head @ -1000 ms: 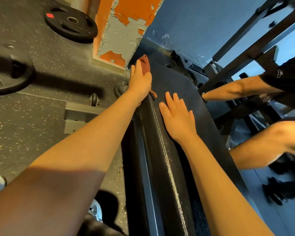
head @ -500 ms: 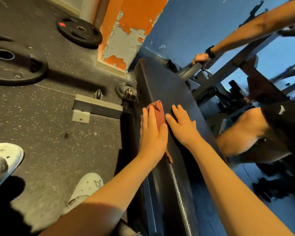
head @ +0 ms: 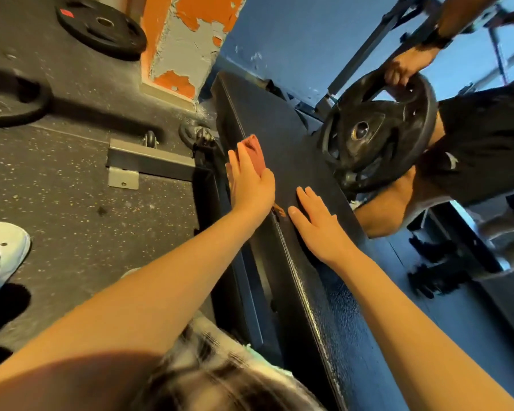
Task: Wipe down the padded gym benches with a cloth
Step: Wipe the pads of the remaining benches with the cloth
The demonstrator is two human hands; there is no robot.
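Rust-red cloth [head: 254,154] pressed on the black padded bench [head: 279,129], at its left seam.
The bench's vinyl is pebbled and glossy. Off the bench's right side another person's hand [head: 401,69] holds a weight plate [head: 377,134] overlapping the pad's edge; a peeling orange pillar [head: 187,34] stands beyond its far end. The left hand [head: 250,185] lies flat on the cloth, fingers straight. The right hand [head: 318,223] rests flat on the pad.

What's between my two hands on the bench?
Head view: only a narrow strip of bare bench pad between left hand and right hand, plus a trailing end of the cloth.
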